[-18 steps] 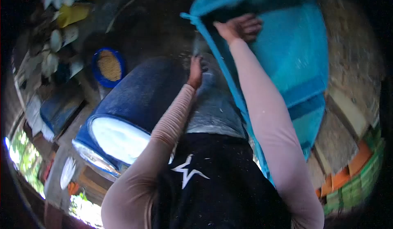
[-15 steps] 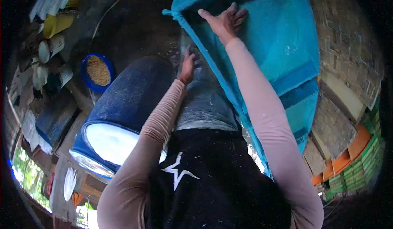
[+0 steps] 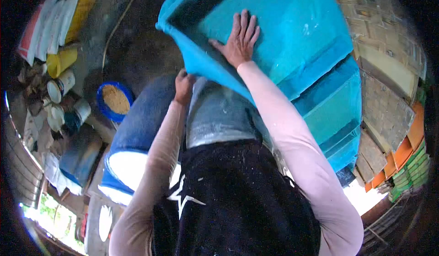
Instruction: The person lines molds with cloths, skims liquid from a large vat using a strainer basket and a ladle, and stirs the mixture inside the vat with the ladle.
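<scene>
A large teal sheet [image 3: 283, 32], mesh or cloth, lies over a boxy, ridged shape at the upper right. My right hand [image 3: 238, 41] rests on it palm down, fingers spread. At the sheet's lower-left edge, my left hand [image 3: 183, 86] is closed on the hem, which is drawn out to a point there. Its fingertips are partly hidden. Beneath that hand stands a blue drum [image 3: 141, 114], tipped in this view. What supports the sheet from below is hidden.
Left of the drum is a blue-rimmed basin [image 3: 101, 110] of tan grain or meal. Farther left are a yellow container [image 3: 61, 63], white buckets [image 3: 67, 83] and stacked sacks [image 3: 50, 25]. A woven wall [image 3: 379, 32] borders the right side.
My left hand has moved left and closed on the sheet's edge, pulling it out. My right hand has come down and left onto the sheet, and the sheet has shifted left.
</scene>
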